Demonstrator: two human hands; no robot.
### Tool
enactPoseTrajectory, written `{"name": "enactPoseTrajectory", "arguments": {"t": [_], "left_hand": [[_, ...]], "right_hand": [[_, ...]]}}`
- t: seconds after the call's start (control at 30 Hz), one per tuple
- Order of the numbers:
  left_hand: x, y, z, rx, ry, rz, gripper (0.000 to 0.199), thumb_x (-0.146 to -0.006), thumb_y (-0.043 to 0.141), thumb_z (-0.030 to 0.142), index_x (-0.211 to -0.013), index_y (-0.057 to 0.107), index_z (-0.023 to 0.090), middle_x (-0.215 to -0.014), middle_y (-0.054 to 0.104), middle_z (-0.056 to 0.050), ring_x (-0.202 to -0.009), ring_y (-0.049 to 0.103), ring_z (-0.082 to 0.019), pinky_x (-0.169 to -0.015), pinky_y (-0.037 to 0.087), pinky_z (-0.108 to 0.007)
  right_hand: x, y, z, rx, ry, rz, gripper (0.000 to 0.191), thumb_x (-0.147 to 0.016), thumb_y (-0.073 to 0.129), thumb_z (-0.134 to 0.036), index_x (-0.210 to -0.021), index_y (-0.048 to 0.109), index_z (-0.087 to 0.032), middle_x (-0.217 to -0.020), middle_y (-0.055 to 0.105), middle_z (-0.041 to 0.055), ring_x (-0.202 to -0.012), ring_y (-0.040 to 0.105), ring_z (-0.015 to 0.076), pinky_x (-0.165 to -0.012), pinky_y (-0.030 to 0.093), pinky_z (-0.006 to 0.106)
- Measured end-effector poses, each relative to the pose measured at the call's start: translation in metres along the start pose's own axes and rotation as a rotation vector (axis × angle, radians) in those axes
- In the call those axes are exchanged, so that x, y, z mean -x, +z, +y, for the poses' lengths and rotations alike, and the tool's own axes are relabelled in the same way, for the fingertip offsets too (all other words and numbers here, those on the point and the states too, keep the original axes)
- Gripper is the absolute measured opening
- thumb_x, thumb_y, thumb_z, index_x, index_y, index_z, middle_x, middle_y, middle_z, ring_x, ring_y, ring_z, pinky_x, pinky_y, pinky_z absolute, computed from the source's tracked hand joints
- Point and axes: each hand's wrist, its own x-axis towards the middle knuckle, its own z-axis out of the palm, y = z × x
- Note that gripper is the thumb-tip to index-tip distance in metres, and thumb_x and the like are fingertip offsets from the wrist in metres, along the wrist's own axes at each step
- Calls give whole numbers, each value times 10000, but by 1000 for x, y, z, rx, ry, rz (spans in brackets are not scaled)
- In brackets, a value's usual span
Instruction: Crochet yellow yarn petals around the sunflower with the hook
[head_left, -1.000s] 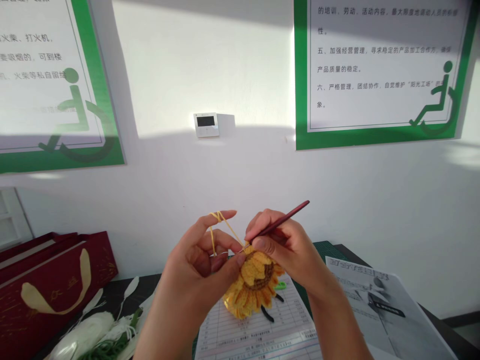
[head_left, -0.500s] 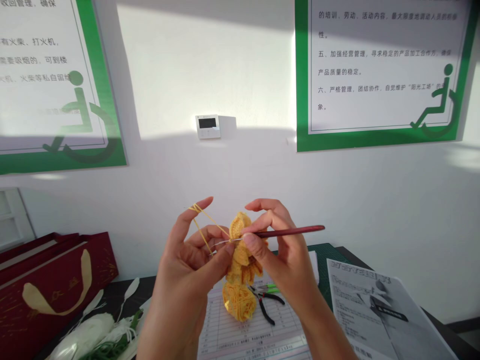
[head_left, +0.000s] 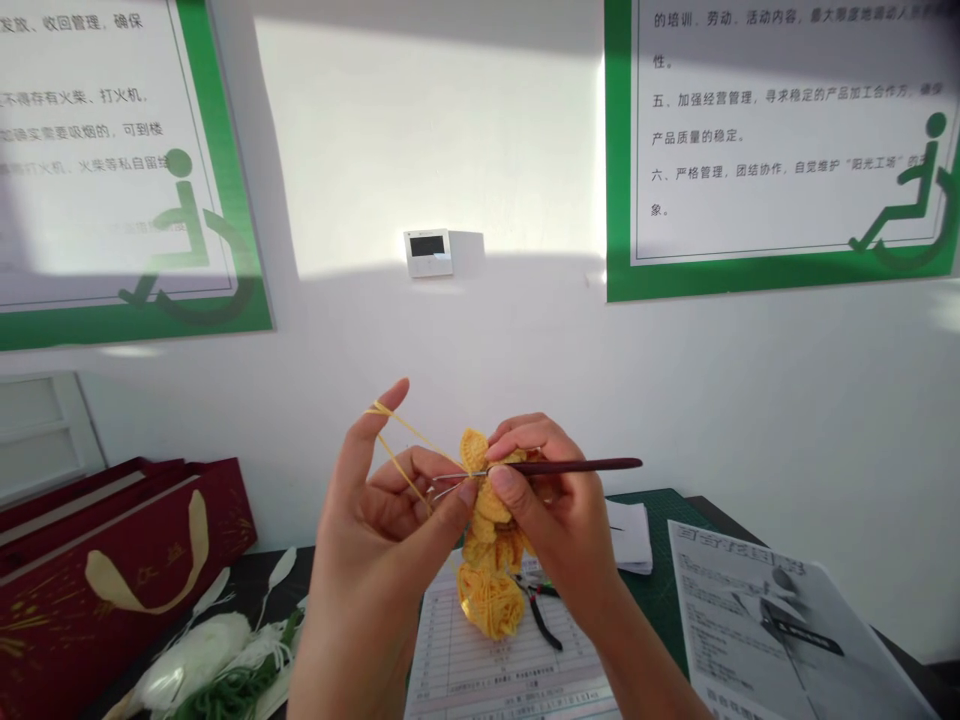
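My left hand (head_left: 394,520) pinches the edge of a yellow crocheted piece (head_left: 489,505) between thumb and fingers. Yellow yarn (head_left: 397,462) loops around its raised index finger and runs down to the work. In my right hand (head_left: 551,490) is a crochet hook (head_left: 577,466) with a dark red handle, held nearly level, its metal shaft at the top of the piece. Part of the crochet hides behind my right fingers. A thin wire-like strand shows by my left thumb. Below the hands a ball of yellow yarn (head_left: 491,602) lies on printed sheets.
Pliers (head_left: 544,620) lie beside the yarn ball. At left are dark red gift bags (head_left: 142,570), white yarn (head_left: 199,650) and green yarn (head_left: 232,690). A green cutting mat (head_left: 656,540) and a printed page (head_left: 780,620) are at right. A wall with posters stands behind.
My view has turned slightly left, so the background sits farther right. The right hand and hook have shifted a little left relative to the crochet, and the right fingers have curled in closer.
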Motion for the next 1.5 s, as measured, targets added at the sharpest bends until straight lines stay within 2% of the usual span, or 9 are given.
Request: {"name": "enactPoseTrajectory", "arguments": {"t": [0.1, 0.2, 0.37, 0.5, 0.83, 1.1, 1.2, 1.37, 1.5], "left_hand": [[2, -3, 0, -131, 54, 25, 788, -729, 873, 117, -1445, 582, 272, -746, 744, 0, -676, 661, -127, -662, 558, -193], [3, -5, 0, -187, 56, 22, 784, -728, 865, 117, -1441, 568, 255, -756, 755, 3, -778, 695, -154, -763, 566, -223], [3, -4, -4, -166, 66, -3, 707, -769, 810, 131, -1420, 572, 275, -741, 732, 14, -722, 673, -144, -704, 554, -218], [2, -4, -5, -160, 65, -15, 709, -765, 794, 118, -1420, 573, 275, -740, 723, 16, -708, 648, -137, -715, 551, -222], [1, -6, 0, -191, 31, -23, 700, -751, 841, 138, -1389, 572, 244, -742, 739, -8, -689, 633, -150, -613, 523, -214], [-1, -12, 3, -239, 5, -67, 693, -732, 838, 128, -1364, 604, 289, -754, 711, 21, -582, 451, -90, -568, 442, -179], [-1, -12, 3, -256, -8, -73, 695, -730, 820, 120, -1367, 593, 282, -754, 703, 24, -595, 448, -98, -583, 446, -193], [-1, -10, 3, -216, -37, -75, 718, -716, 812, 95, -1376, 576, 249, -751, 706, 14, -565, 433, -88, -537, 395, -181], [1, -8, 3, -163, -86, -54, 734, -703, 832, 104, -1379, 580, 236, -733, 698, 15, -560, 498, -95, -530, 413, -182]], "right_hand": [[-1, -1, -1, 71, -28, -3, 18, -925, 714, -244, -936, 707, -232, -939, 654, 23, -953, 633, 205, -875, 486, 375], [-1, -2, -2, 90, -49, -9, 18, -921, 721, -237, -926, 705, -229, -926, 657, 21, -949, 630, 208, -875, 485, 384], [0, -3, -4, 122, -71, -27, 15, -927, 720, -240, -937, 712, -232, -921, 664, 19, -962, 629, 209, -880, 480, 390], [0, -3, -3, 112, -59, -26, 20, -932, 719, -252, -933, 715, -233, -936, 665, 22, -971, 631, 209, -882, 481, 390], [-4, -8, -4, 54, -34, -38, 18, -931, 711, -230, -919, 724, -233, -922, 659, 19, -950, 631, 197, -858, 483, 372], [-6, -13, -5, -22, 53, -140, 27, -936, 715, -255, -919, 718, -235, -934, 645, 14, -914, 620, 170, -801, 490, 327], [-7, -14, -5, -29, 78, -175, 38, -934, 722, -269, -915, 719, -236, -941, 643, 16, -923, 617, 168, -800, 497, 318], [-7, -13, -7, -37, 86, -157, 48, -932, 712, -273, -904, 716, -234, -927, 642, 20, -880, 623, 172, -784, 517, 331], [-6, -10, -6, -67, 96, -132, 54, -928, 712, -281, -897, 709, -237, -915, 644, 22, -855, 626, 176, -770, 527, 339]]}}
